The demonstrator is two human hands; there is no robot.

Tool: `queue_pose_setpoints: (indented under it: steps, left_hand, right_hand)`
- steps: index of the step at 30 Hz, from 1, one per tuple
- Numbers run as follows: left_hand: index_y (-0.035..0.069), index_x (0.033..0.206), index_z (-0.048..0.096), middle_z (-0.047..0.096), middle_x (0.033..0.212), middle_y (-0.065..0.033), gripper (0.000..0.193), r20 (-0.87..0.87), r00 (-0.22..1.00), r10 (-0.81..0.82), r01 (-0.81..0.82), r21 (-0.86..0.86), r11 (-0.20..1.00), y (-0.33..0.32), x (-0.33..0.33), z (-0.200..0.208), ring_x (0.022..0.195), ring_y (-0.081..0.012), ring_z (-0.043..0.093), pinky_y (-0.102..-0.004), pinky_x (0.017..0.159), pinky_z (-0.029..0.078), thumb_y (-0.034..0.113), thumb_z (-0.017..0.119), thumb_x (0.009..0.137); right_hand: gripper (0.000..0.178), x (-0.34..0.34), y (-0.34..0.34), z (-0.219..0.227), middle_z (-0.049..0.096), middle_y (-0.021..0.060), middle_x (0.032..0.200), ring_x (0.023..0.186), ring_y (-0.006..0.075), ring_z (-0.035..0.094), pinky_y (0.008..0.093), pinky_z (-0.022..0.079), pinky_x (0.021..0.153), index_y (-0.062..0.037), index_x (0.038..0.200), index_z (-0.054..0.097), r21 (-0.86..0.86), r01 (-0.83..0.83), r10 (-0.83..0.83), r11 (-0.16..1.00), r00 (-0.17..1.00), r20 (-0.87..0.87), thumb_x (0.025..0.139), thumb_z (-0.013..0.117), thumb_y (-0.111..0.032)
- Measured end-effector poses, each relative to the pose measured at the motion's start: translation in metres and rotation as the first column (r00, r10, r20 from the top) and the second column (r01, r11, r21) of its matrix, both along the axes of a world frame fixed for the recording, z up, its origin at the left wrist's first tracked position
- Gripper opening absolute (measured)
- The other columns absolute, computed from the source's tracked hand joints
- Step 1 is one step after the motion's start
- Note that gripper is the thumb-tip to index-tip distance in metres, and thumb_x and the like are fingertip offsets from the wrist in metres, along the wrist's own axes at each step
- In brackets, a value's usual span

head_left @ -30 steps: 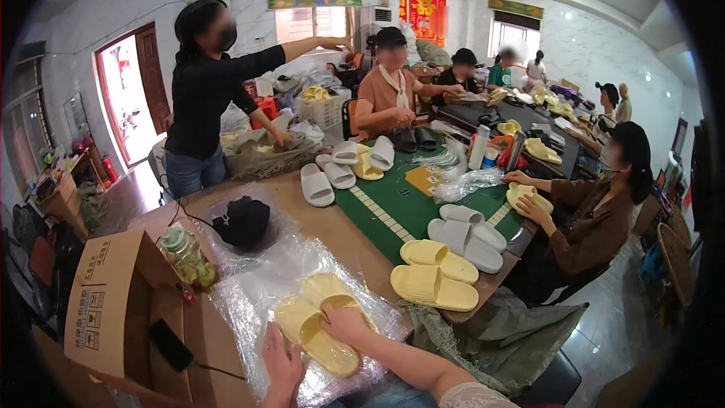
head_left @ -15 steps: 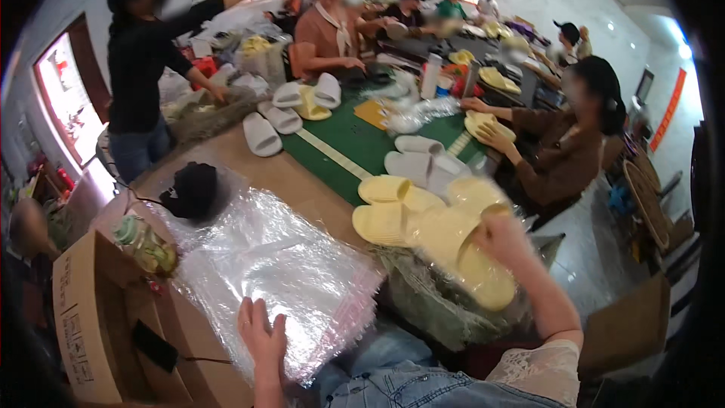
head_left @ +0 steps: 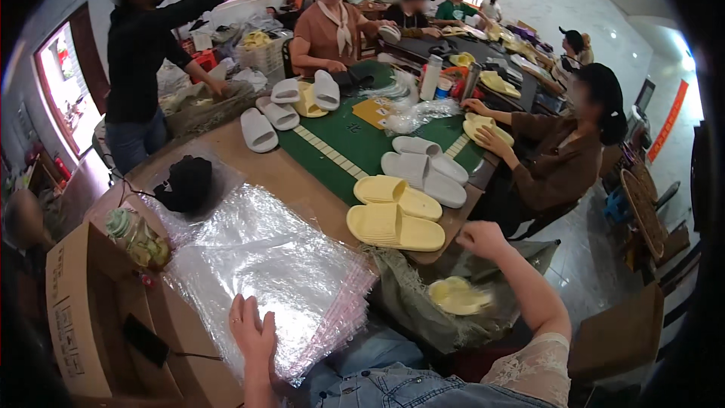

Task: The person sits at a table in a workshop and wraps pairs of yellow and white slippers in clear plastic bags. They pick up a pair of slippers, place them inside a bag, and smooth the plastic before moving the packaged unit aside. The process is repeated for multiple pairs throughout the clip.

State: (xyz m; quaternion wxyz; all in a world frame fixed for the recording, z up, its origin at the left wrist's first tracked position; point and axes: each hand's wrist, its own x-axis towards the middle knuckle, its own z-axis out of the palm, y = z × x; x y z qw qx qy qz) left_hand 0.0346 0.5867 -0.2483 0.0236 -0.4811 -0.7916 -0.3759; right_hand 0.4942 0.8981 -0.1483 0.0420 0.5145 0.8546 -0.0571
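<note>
My left hand [head_left: 253, 330] lies open, fingers stretched, on a stack of clear plastic bags [head_left: 264, 257]. My right hand [head_left: 483, 240] is raised above a green woven sack [head_left: 400, 280], its fingers curled in and nothing visible in them. Inside the sack's mouth, below that hand, is a pair of yellow slippers [head_left: 458, 296], slightly blurred. At the table edge beside my right hand lie two more yellow slippers [head_left: 396, 228], with a pair of grey slippers [head_left: 424, 170] behind them.
A black cap [head_left: 189, 185] and a glass jar [head_left: 140, 238] sit left of the bags. An open cardboard box [head_left: 98, 317] stands at the near left. White slippers [head_left: 259, 131] lie farther back. A co-worker at the right handles a yellow slipper [head_left: 483, 130]; others work around the tables.
My right hand has let go of the bagged yellow slippers, which have dropped into the sack, and has risen slightly. My left hand stays on the plastic bags.
</note>
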Motion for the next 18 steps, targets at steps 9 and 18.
queue_pose_setpoints:
  steps: [9, 18]
  left_hand:
    - [0.004, 0.12, 0.063, 0.048, 0.138, -0.0241, 0.049, 0.004, 0.999, 0.032, -0.032, 0.013, 0.999, 0.0, 0.003, 0.005, 0.125, -0.0419, 0.045, -0.0505, 0.105, 0.036, 0.026, 0.073, 0.077]
    - [0.008, 0.132, 0.054, 0.044, 0.139, -0.0291, 0.056, -0.132, 0.989, -0.071, 0.058, -0.104, 0.993, -0.002, -0.003, 0.007, 0.128, -0.0472, 0.04, -0.0542, 0.11, 0.029, 0.036, 0.065, 0.086]
  right_hand:
    - [0.034, -0.143, 0.08, -0.061, 0.065, 0.0172, 0.09, 0.095, 0.0388, 0.062, 0.047, 0.05, 0.083, -0.0083, 0.11, 0.062, 0.185, -0.227, 0.272, 0.956, 0.922, -0.276, 0.084, 0.062, -0.03]
    - [0.022, -0.16, 0.053, -0.043, 0.068, 0.0182, 0.097, 0.092, 0.0373, 0.064, 0.0418, 0.051, 0.081, -0.0042, 0.103, 0.069, -0.016, -0.051, 0.024, 0.999, 0.698, -0.715, 0.085, 0.057, -0.009]
